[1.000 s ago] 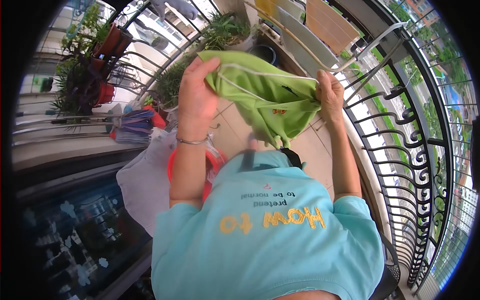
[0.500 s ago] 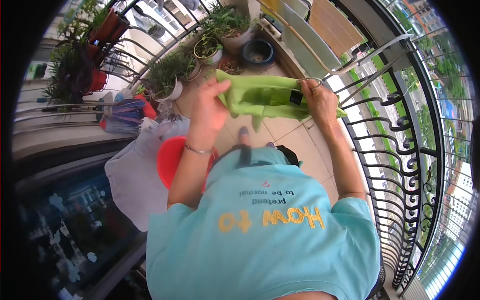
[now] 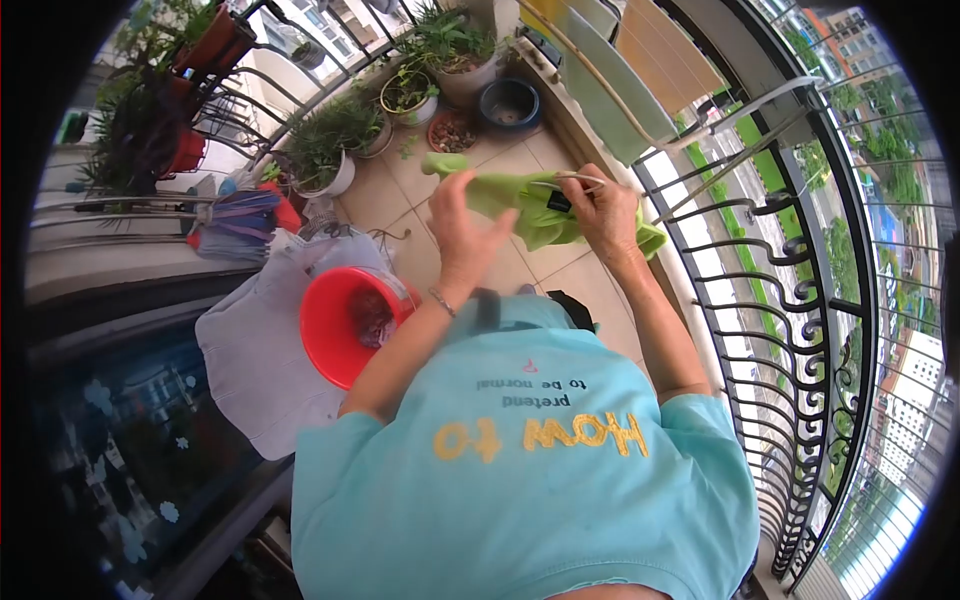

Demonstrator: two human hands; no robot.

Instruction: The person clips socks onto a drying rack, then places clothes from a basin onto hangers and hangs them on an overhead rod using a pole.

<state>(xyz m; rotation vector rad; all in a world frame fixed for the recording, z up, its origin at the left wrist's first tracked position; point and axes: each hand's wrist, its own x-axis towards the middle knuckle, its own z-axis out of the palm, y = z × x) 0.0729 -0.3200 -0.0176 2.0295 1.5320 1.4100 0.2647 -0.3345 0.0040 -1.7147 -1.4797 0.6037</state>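
Observation:
A light green garment (image 3: 545,232) with a dark label at its neck hangs bunched in front of me. At its right side, my right hand (image 3: 608,215) is closed on a pale hanger (image 3: 592,181) and the cloth at the neck. My left hand (image 3: 465,230), slightly blurred, is beside the left part of the garment, its thumb and fingers apart. Whether those fingers touch the cloth I cannot tell.
A red bucket (image 3: 340,325) with something crumpled inside stands left of me, beside a grey cloth (image 3: 255,350). Potted plants (image 3: 325,150) and a dark blue basin (image 3: 510,105) are ahead. Iron railings (image 3: 790,330) and hanging towels (image 3: 610,85) line the right.
My left hand has come off the garment's left edge and moved right and down, its fingers spreading. The garment has slackened and bunched. My right hand has shifted slightly left, still holding the hanger.

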